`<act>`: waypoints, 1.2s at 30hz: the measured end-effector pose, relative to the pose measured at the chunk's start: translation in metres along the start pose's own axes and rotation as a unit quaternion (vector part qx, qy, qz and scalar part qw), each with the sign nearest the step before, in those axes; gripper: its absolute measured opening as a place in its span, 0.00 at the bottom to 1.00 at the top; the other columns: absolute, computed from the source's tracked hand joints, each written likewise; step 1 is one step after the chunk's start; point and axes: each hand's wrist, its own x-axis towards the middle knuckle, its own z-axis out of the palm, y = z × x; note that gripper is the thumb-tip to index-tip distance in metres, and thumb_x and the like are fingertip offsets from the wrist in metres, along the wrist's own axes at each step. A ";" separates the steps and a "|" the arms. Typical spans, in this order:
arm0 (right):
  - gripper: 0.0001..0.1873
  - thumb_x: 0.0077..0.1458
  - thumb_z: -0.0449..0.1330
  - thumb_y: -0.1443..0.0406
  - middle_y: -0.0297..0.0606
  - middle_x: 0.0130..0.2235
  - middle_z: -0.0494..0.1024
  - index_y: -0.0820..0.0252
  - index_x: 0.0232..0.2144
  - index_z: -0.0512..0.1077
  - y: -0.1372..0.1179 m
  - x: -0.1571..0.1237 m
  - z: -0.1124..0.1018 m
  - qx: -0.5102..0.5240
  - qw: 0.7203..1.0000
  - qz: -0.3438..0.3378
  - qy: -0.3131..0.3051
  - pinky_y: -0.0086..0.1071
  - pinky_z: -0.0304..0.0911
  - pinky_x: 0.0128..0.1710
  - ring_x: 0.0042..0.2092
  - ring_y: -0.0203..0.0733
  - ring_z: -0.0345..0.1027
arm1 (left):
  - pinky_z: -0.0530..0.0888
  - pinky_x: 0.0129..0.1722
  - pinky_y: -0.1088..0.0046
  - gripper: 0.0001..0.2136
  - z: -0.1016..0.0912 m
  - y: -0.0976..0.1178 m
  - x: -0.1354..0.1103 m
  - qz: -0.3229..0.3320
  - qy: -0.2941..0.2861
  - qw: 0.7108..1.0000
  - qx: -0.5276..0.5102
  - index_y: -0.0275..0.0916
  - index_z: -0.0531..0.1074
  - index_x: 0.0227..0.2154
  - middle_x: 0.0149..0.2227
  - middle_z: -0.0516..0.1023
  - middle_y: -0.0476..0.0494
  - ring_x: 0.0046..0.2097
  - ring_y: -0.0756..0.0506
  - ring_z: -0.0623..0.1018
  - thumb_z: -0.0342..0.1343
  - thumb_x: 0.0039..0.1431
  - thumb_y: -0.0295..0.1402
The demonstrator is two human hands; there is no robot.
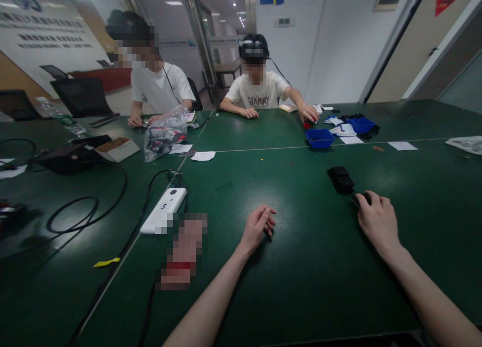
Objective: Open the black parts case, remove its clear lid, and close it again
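My left hand [259, 228] rests on the green table, its fingers loosely curled and a little apart, with nothing visible in it. Farther right, my right hand [378, 219] has its fingers bent around a small dark object [368, 198], mostly hidden beneath the hand; its kind cannot be made out. Just beyond those fingers, a stack of flat black pieces [341, 180] lies on the table.
A white power bank [164, 211] marked 5 lies left, with cables around it. Across the table [293, 286] sit two people; one reaches toward a blue tray [320, 138]. A clear plastic bag [165, 134], an open box [118, 149] and paper slips lie farther off.
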 end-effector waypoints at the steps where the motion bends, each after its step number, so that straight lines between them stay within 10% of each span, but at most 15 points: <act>1: 0.21 0.54 0.45 0.69 0.58 0.50 0.63 0.67 0.49 0.64 0.000 0.000 0.001 -0.003 1.000 0.001 0.001 0.48 0.62 0.39 0.46 0.59 0.59 | 0.66 0.17 0.81 0.19 0.000 0.000 0.000 -0.002 0.000 1.000 0.000 0.33 0.68 0.32 0.23 0.67 0.49 0.21 0.54 0.68 0.48 0.54 0.47; 15: 0.20 0.54 0.46 0.66 0.61 0.51 0.62 0.69 0.48 0.65 0.003 -0.001 0.010 0.001 1.000 0.030 -0.008 0.53 0.60 0.41 0.50 0.64 0.58 | 0.66 0.17 0.80 0.18 0.001 0.002 0.000 -0.004 0.001 1.000 0.008 0.33 0.68 0.30 0.22 0.67 0.49 0.21 0.54 0.68 0.49 0.53 0.47; 36: 0.29 0.56 0.49 0.62 0.64 0.43 0.70 0.77 0.55 0.54 -0.021 0.091 0.021 0.031 0.996 0.072 -0.053 0.42 0.64 0.36 0.41 0.57 0.68 | 0.66 0.17 0.81 0.17 0.000 -0.001 0.000 -0.001 0.001 1.000 0.015 0.33 0.68 0.30 0.21 0.67 0.50 0.20 0.54 0.67 0.48 0.55 0.45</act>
